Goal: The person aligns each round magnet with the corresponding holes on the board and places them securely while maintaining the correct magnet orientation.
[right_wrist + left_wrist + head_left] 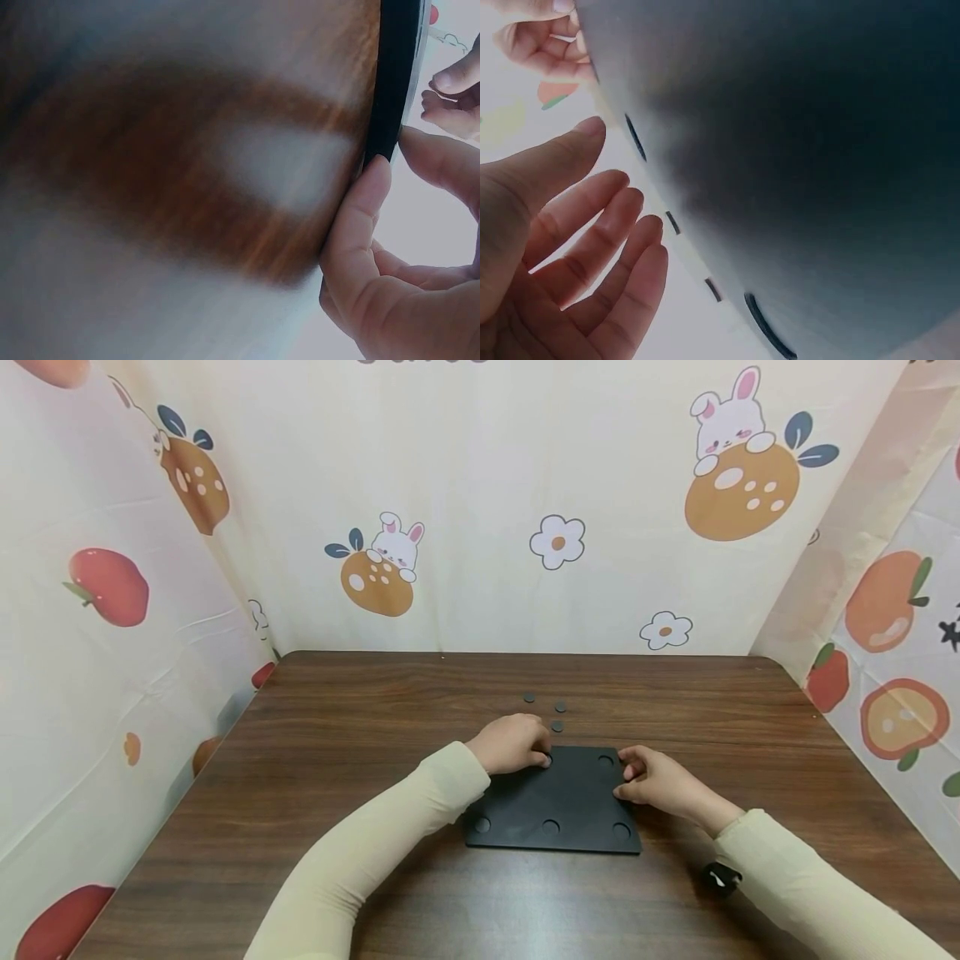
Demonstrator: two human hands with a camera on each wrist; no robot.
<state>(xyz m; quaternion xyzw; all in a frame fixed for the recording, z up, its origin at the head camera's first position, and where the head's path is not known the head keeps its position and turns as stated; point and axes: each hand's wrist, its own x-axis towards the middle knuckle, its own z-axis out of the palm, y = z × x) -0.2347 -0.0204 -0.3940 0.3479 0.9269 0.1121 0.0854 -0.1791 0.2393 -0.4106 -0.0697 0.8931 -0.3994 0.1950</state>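
Observation:
A flat black board (562,797) with round recesses lies on the table. My left hand (513,745) hovers over its far edge, thumb beside the far-middle recess. In the left wrist view the left fingers (611,255) are loosely bent, apart from the thumb, with nothing between them. At the board's right edge, my right hand (663,783) holds it with thumb and fingertips near the far right corner. The right wrist view shows these fingertips (375,180) right at the board's edge (397,67). The left hand and sleeve cover the board's far left corner.
Three small dark discs lie on the table beyond the board: a far left disc (529,697), a right disc (561,707) and a nearer disc (557,726). The brown wooden table (360,693) ends at a printed curtain (480,585). A black object (723,878) sits at the right sleeve's cuff.

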